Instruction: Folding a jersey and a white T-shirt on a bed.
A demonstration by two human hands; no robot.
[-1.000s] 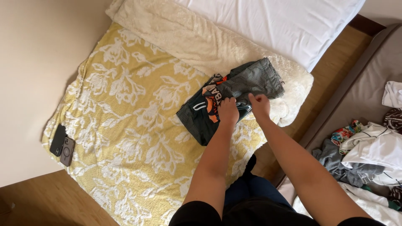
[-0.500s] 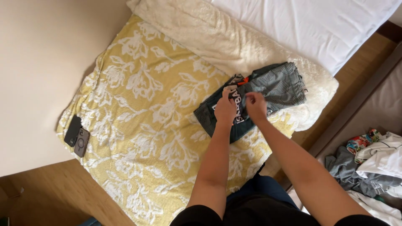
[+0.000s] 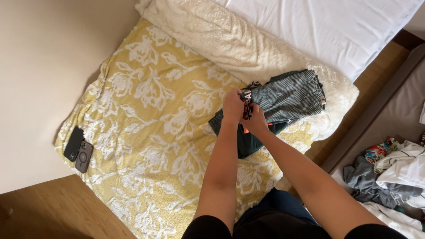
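Note:
A dark teal garment [image 3: 248, 144] with orange print lies on the yellow floral blanket [image 3: 146, 115]. My left hand [image 3: 233, 106] pinches its upper edge and lifts it. My right hand [image 3: 256, 121] grips the same fabric just beside it, the two hands nearly touching. A folded grey patterned piece of clothing [image 3: 290, 95] rests right behind the hands, partly on the cream fleece blanket [image 3: 239, 44].
Two phones [image 3: 79, 149] lie at the blanket's left edge. White bedding [image 3: 327, 26] covers the far side. A heap of mixed clothes [image 3: 394, 177] sits at the right beyond a dark ledge. Wooden floor [image 3: 53, 212] shows at the lower left.
Both hands have come together on the dark garment's edge and raised it, folding it over itself. The view has shifted, so the bed sits further right in the picture.

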